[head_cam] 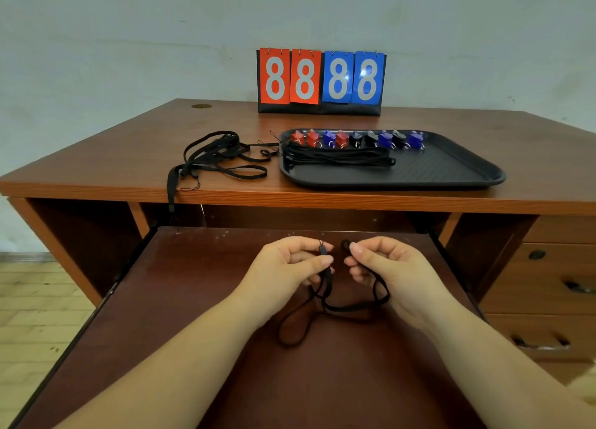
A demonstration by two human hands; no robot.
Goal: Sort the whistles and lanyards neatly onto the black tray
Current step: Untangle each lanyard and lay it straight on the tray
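Observation:
Over the pull-out shelf, my left hand (290, 267) pinches the clip end of a black lanyard (325, 302). My right hand (383, 267) pinches its other end, and the cord hangs in loops between and below both hands. On the desk, the black tray (451, 173) holds a row of several red, blue and black whistles (358, 139) along its far edge. Several folded lanyards (338, 157) lie in front of them. A tangle of loose black lanyards (219, 157) lies on the desk left of the tray, one strap hanging over the front edge.
A flip scoreboard (321, 80) showing 8 8 8 8 stands against the wall behind the tray. The dark pull-out shelf (193, 299) extends toward me below the desk top. Drawers (545, 280) with handles are at the right.

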